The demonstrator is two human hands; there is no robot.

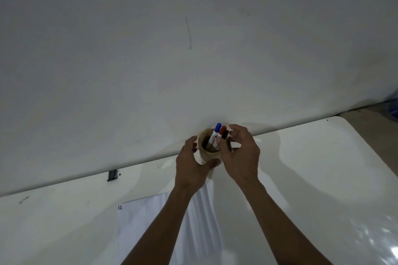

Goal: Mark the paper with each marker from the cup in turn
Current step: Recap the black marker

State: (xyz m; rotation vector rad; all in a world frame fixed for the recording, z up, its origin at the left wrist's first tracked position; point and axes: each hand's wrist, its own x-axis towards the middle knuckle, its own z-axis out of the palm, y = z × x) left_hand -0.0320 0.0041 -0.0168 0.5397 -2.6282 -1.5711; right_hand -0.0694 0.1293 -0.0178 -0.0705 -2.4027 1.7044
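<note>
A brown cup (204,156) stands at the table's far edge against the wall. A blue-capped marker (216,132) and a red-capped marker (223,129) stick up out of it. My left hand (190,164) wraps the cup from the left, thumb across its front. My right hand (242,155) is at the cup's right rim, thumb and fingers pinching a black marker (226,134) that leans over the rim. The white paper (150,228) lies nearer me, partly under my forearms, with small dark marks (120,207) at its top left corner.
The white table (312,178) runs along a pale wall (172,49). A small black clip (112,175) sits at the table's back edge on the left. The table's rounded right corner (342,119) borders the floor, with something blue (393,105) beyond.
</note>
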